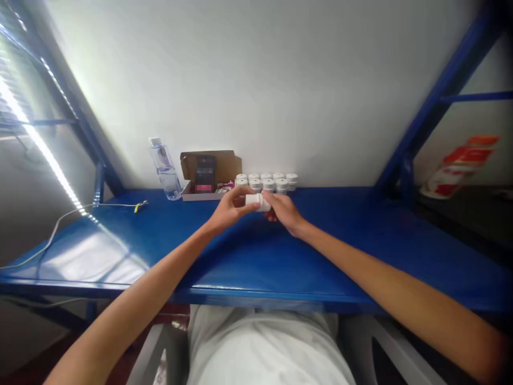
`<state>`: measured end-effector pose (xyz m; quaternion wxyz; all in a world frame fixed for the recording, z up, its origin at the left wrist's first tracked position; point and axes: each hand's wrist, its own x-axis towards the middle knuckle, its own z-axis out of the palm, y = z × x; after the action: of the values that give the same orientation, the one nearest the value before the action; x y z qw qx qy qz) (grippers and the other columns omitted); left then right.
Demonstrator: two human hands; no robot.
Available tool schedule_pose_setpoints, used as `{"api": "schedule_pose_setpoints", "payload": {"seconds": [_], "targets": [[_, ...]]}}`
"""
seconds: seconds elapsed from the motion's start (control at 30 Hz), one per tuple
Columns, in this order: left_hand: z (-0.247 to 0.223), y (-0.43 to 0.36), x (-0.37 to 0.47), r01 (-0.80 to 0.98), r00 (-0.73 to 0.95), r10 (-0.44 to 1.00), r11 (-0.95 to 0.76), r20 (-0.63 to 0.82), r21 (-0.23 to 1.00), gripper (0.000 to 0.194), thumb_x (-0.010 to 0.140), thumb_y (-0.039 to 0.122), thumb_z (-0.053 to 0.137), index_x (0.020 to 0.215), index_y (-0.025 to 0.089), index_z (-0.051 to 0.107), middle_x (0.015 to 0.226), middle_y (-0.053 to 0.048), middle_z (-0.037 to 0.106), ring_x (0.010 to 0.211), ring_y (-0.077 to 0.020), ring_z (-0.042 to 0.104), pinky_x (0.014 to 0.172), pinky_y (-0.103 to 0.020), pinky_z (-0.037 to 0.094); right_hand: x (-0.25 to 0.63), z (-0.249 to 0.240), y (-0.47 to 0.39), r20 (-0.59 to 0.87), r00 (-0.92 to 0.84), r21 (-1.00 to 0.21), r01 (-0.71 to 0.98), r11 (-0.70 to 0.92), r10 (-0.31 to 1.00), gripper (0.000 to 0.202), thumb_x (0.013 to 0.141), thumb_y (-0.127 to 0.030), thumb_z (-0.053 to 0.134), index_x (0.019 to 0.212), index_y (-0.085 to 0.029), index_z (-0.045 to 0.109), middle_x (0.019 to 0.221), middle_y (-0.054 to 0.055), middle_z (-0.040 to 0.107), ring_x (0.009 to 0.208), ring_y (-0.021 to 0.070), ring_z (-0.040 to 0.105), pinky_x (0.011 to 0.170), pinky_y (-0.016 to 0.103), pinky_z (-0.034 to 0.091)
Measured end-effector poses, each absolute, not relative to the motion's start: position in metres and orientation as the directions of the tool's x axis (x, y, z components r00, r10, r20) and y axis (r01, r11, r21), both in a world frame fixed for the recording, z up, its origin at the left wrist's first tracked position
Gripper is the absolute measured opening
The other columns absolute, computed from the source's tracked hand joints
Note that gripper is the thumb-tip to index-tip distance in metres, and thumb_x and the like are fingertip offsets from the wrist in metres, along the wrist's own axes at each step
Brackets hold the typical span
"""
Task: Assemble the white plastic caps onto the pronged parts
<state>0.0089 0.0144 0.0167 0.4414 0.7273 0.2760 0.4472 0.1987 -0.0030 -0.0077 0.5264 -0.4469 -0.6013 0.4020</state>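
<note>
A small white bottle (253, 199) lies on its side in the air above the blue table (256, 256). My left hand (231, 207) grips its left end between thumb and fingers. On its right end, my right hand (284, 211) is closed around what looks like the cap. Just behind my hands, several white round containers (292, 181) stand in two rows by the wall; my fingers hide parts of the front row.
An open cardboard box (230, 163) holding a dark phone (205, 174) stands left of the containers, beside a clear bottle (167, 174). A white cable (60, 220) crosses the table's left side. Beyond the right frame post is a red and white bottle (457, 168).
</note>
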Motion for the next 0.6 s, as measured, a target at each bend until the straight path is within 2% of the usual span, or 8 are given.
{"api": "schedule_pose_setpoints", "payload": {"seconds": [0.07,0.13,0.23,0.3,0.37,0.43,0.53,0.6], "targets": [[0.017,0.016,0.010,-0.003,0.433,0.840,-0.363,0.329,0.932,0.051,0.085,0.059,0.072,0.108,0.014,0.062,0.099,-0.010,0.070,0.088,-0.0206,0.070,0.081,-0.035,0.057,0.197,-0.005,-0.007,0.390,-0.028,-0.904,0.180,0.389,0.920,0.058,0.087,-0.076,0.057,0.082,-0.019,0.064,0.064,0.002,0.064,0.054,0.0161,0.058,0.053,0.028,0.045],[0.017,0.016,0.009,0.008,0.488,0.829,-0.318,0.274,0.948,0.053,0.090,0.062,0.064,0.110,0.013,0.060,0.089,-0.008,0.068,0.078,-0.0185,0.069,0.077,-0.036,0.057,0.198,-0.004,-0.010,0.486,-0.028,-0.832,0.291,0.472,0.874,0.054,0.089,-0.074,0.056,0.090,-0.020,0.065,0.070,0.002,0.066,0.059,0.0174,0.059,0.058,0.030,0.046],[0.017,0.013,0.008,0.016,0.554,0.730,-0.489,0.400,0.872,0.048,0.086,0.051,0.075,0.115,0.016,0.058,0.091,-0.006,0.068,0.082,-0.0183,0.067,0.081,-0.034,0.055,0.201,-0.007,-0.010,0.548,-0.026,-0.753,0.420,0.507,0.836,0.056,0.094,-0.074,0.046,0.089,-0.021,0.064,0.068,0.001,0.063,0.062,0.0188,0.058,0.060,0.030,0.044],[0.017,0.010,0.010,0.033,0.554,0.655,-0.634,0.514,0.773,0.046,0.081,0.043,0.081,0.114,0.018,0.060,0.102,-0.007,0.068,0.094,-0.0203,0.067,0.089,-0.035,0.054,0.202,-0.011,-0.006,0.504,0.002,-0.790,0.405,0.460,0.864,0.063,0.096,-0.076,0.036,0.079,-0.021,0.062,0.061,0.002,0.059,0.059,0.0195,0.056,0.058,0.031,0.042],[0.018,0.008,0.013,0.043,0.542,0.636,-0.674,0.550,0.737,0.048,0.079,0.042,0.082,0.115,0.019,0.061,0.115,-0.009,0.066,0.103,-0.0224,0.066,0.094,-0.036,0.054,0.203,-0.014,-0.001,0.446,0.040,-0.843,0.354,0.405,0.894,0.068,0.096,-0.078,0.032,0.070,-0.021,0.059,0.056,0.002,0.056,0.056,0.0195,0.054,0.056,0.032,0.040],[0.018,0.008,0.016,0.030,0.501,0.703,-0.597,0.505,0.802,0.051,0.082,0.048,0.079,0.119,0.019,0.058,0.120,-0.010,0.065,0.103,-0.0227,0.067,0.092,-0.036,0.055,0.203,-0.014,0.001,0.441,0.062,-0.857,0.326,0.399,0.895,0.067,0.096,-0.078,0.033,0.069,-0.022,0.058,0.056,0.002,0.055,0.055,0.0192,0.053,0.055,0.031,0.039],[0.016,0.012,0.015,0.044,0.456,0.825,-0.396,0.334,0.917,0.053,0.092,0.065,0.059,0.111,0.015,0.057,0.097,-0.009,0.068,0.083,-0.0205,0.070,0.079,-0.036,0.058,0.203,-0.013,0.001,0.525,0.073,-0.803,0.373,0.465,0.848,0.063,0.096,-0.076,0.037,0.072,-0.022,0.058,0.060,0.002,0.058,0.059,0.0189,0.054,0.058,0.031,0.040],[0.016,0.015,0.012,0.067,0.473,0.817,-0.407,0.330,0.911,0.054,0.091,0.066,0.059,0.107,0.014,0.059,0.087,-0.008,0.067,0.078,-0.0206,0.070,0.077,-0.037,0.058,0.204,-0.013,0.002,0.550,0.066,-0.776,0.409,0.480,0.832,0.062,0.096,-0.075,0.038,0.073,-0.021,0.058,0.062,0.002,0.059,0.062,0.0192,0.055,0.059,0.031,0.041]]}}
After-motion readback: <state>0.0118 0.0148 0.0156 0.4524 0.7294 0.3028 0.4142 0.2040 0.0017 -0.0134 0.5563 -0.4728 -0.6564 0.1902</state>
